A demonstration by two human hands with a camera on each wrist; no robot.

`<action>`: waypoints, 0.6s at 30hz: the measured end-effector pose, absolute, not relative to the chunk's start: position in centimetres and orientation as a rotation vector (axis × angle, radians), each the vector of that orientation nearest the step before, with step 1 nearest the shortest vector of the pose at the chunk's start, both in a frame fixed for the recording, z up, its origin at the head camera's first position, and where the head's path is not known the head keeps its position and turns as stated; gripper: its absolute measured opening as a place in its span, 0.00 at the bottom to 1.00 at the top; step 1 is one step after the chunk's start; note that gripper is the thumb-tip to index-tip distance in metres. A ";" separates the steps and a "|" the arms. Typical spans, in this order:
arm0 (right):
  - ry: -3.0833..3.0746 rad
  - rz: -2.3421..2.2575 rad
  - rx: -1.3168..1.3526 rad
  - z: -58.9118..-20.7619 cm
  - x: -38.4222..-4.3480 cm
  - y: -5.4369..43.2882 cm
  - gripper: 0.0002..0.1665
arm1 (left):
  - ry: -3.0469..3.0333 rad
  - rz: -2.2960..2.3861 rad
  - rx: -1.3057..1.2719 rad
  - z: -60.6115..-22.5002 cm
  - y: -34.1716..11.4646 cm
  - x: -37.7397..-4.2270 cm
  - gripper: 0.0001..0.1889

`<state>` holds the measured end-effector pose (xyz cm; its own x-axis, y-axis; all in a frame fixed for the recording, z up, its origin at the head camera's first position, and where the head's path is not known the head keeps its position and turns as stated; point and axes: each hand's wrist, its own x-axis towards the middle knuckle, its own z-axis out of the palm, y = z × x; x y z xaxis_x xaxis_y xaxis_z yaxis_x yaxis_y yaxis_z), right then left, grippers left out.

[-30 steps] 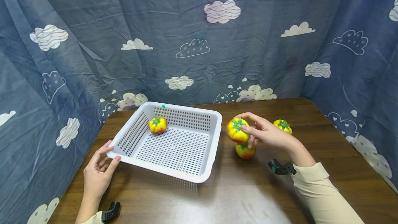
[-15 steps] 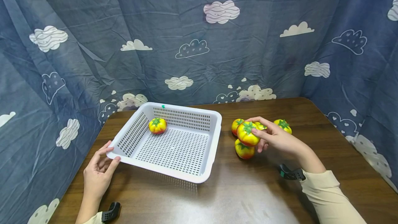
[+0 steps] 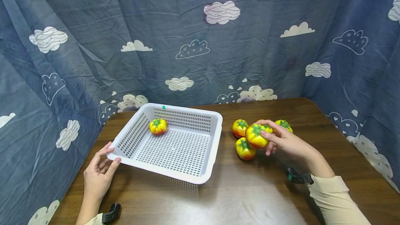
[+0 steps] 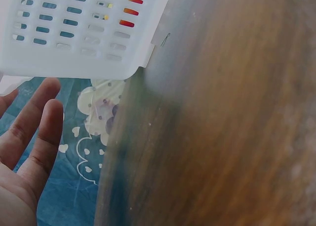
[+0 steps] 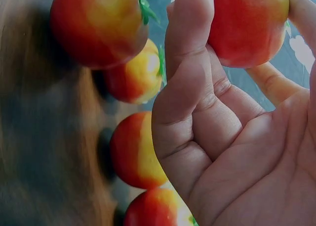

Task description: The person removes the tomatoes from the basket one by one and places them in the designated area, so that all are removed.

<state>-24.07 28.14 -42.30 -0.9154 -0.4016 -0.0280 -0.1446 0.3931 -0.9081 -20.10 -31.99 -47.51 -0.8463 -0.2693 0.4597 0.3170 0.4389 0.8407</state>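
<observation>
My left hand (image 3: 97, 176) pinches the near left corner of a white plastic basket (image 3: 165, 173), thumb and fingers at its rim. In the left wrist view the basket's slotted side (image 4: 59, 53) shows above my fingers. One yellow-and-red tomato (image 3: 158, 126) with a green leafy top sits inside, toward the back left. My right hand (image 3: 289, 143) holds another tomato (image 3: 256, 136) between thumb and fingers, above the table to the right of the basket. In the right wrist view this held tomato (image 5: 249, 28) shows its red underside.
Several tomatoes lie about the right hand: a front one (image 3: 245, 149), a back left one (image 3: 240, 128), one partly hidden behind the held tomato, and a right one (image 3: 285, 125) partly behind the hand. A cloud-print curtain (image 3: 187, 20) borders the brown wooden table (image 3: 225, 197).
My right hand has moved right and slightly toward me with the held tomato, uncovering the back left tomato and more of the front one. The left hand and the basket have stayed put.
</observation>
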 end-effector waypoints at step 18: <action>2.400 -1.517 -0.373 -43.3 -23.5 30.1 0.29 | -2.155 -1.414 -0.036 -47.6 -32.0 -20.2 0.20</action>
<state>-23.52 30.08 -43.31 -0.9284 -0.3593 -0.0942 -0.0691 0.4163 -0.9066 -20.18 -32.02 -47.64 -0.8450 -0.2715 0.4608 0.3146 0.4445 0.8387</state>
